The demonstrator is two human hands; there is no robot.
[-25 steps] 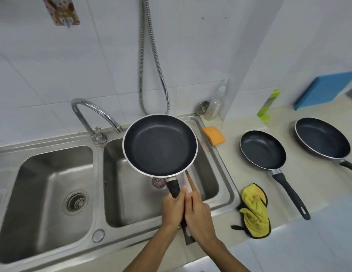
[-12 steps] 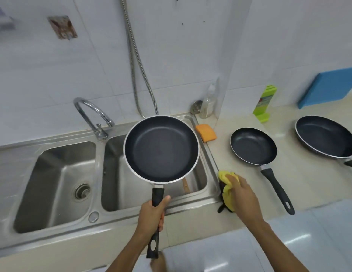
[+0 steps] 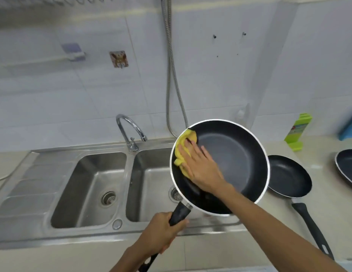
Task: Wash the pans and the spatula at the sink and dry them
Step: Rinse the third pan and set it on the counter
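Nearest the camera, the left hand (image 3: 161,230) has its fingers curled round the black handle (image 3: 180,212) of the frying pan (image 3: 236,163). It carries the whole pan alone, tilted with its inside facing the person, above the front right part of the sink (image 3: 120,235). That single grip is the weak point. The right hand (image 3: 202,169) pushes into the pan well away from the handle, so each stroke levers against the left wrist. If the handle is wet, the pan could twist or slip and knock the sink rim or the smaller frying pan (image 3: 287,177), which sits on the countertop (image 3: 318,205) just beside it.

A 2nd risk is the yellow cloth (image 3: 184,152). It is bunched against the pan's left inner wall, right up to the rim, and a hard wipe outward could push it over the edge into the basin.

The right hand's fingers (image 3: 187,154) lie straight and close together, flat on the cloth, pressing rather than pinching it. The cloth sits under and beyond the fingertips, between them and the pan wall. Whether the thumb hooks any fabric cannot be told.

Further off, a 3rd pan (image 3: 348,167) shows at the right edge. The tap (image 3: 130,130) stands behind the 2 basins. No spatula is in view.
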